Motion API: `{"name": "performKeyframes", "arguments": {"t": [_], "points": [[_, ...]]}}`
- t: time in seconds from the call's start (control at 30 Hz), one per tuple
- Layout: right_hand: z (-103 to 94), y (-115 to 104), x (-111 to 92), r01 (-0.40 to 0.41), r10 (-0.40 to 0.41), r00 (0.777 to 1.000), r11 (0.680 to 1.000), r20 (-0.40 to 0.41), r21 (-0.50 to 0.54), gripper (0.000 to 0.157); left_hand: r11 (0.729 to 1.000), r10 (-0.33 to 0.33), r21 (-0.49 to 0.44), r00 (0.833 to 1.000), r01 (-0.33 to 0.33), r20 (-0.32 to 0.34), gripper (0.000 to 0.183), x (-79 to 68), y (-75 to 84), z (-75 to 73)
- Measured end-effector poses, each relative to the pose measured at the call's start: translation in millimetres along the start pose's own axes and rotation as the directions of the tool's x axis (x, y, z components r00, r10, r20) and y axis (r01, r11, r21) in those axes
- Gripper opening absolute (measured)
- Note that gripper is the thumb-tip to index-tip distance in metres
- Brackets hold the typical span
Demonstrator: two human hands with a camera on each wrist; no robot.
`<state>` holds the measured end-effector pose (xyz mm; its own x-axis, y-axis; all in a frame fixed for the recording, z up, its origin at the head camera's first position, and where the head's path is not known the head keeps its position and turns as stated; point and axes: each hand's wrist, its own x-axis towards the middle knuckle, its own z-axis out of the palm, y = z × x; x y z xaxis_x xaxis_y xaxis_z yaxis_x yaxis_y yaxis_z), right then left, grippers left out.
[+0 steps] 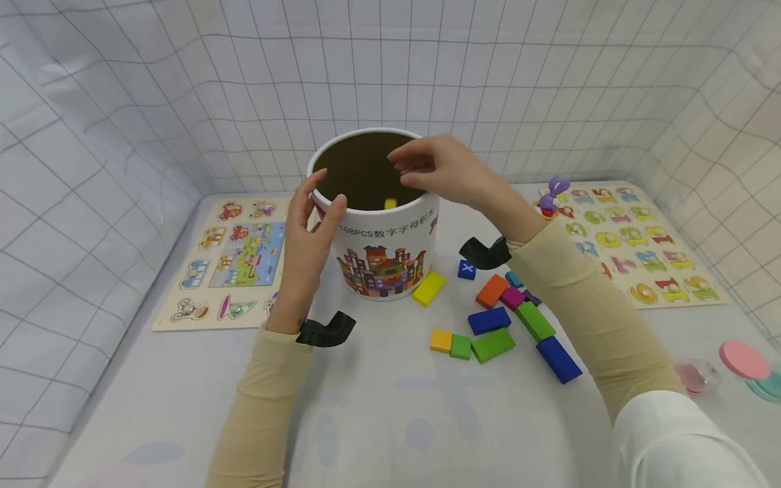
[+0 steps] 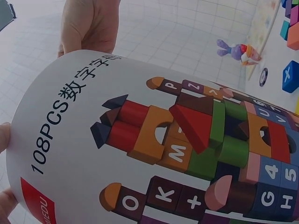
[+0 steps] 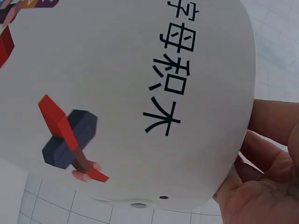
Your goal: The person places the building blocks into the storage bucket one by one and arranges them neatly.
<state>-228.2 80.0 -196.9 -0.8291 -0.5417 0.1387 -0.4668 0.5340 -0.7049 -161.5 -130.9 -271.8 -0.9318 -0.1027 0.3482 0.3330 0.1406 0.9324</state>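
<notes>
A white bucket printed with a block castle stands upright on the table. My left hand grips the left part of its rim, thumb at the front and fingers farther back. Over the right side of the opening hangs my right hand, fingers loosely bent, with nothing visible between them. Just inside the front rim shows a small yellow block; the bucket's bottom is hidden. Beside the bucket's base lies another yellow block. The right wrist view shows the right hand at the bucket's rim, fingertips partly hidden behind the wall.
Several coloured blocks lie right of the bucket, among them a blue block and an orange block. Puzzle boards flank it. A purple rabbit figure stands behind my right forearm. A pink lid is at far right.
</notes>
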Motion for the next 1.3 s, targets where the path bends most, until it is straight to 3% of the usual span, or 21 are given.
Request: {"name": "performKeyframes", "arguments": {"t": [0.17,0.3,0.37,0.43,0.53,0.63,0.83,1.1,1.2,1.3], "points": [[5.3,12,-18,0.059,-0.032,0.992,0.975,-0.123,0.216,0.036,1.000,0.029,0.009,1.000,-0.029,-0.006,0.050,4.6,-11.6,-0.2],[10.8,28,-53,0.098,-0.013,0.968,0.939,-0.250,0.330,0.033,0.999,0.042,0.011,0.999,-0.042,-0.004,0.050,4.0,-10.0,-0.1],[15.3,39,-74,0.077,0.022,0.963,0.932,-0.268,0.353,0.034,0.999,0.036,0.005,0.999,-0.036,0.000,0.050,2.1,-6.0,0.1],[22.3,51,-94,0.022,0.066,0.970,0.935,-0.235,0.354,0.035,1.000,0.030,-0.003,1.000,-0.030,-0.001,0.051,-1.0,0.4,0.1],[36.9,74,-123,-0.085,0.126,0.987,0.939,-0.102,0.333,0.036,1.000,0.022,-0.016,1.000,-0.022,-0.007,0.051,-5.9,10.9,-0.3],[50.3,97,-151,-0.163,0.164,0.986,0.957,0.017,0.241,0.033,1.000,0.016,-0.010,1.000,-0.016,-0.016,0.051,-9.1,18.6,-1.3],[66.4,125,-194,-0.139,0.139,0.985,0.990,0.101,-0.012,0.028,1.000,0.015,0.009,1.000,-0.014,-0.027,0.051,-10.3,23.9,-4.5],[80.3,124,-203,-0.047,0.090,0.987,0.953,0.130,-0.299,0.036,0.998,0.018,0.055,0.999,-0.016,-0.039,0.050,-12.1,23.7,-6.8],[75.3,119,-198,-0.042,0.098,0.979,0.956,0.179,-0.290,0.032,0.998,0.017,0.053,0.999,-0.015,-0.039,0.050,-11.6,22.5,-7.6],[61.6,108,-190,-0.034,0.082,0.967,0.981,0.243,-0.193,0.032,0.999,0.014,0.041,0.999,-0.013,-0.035,0.051,-10.2,20.2,-8.6]]}}
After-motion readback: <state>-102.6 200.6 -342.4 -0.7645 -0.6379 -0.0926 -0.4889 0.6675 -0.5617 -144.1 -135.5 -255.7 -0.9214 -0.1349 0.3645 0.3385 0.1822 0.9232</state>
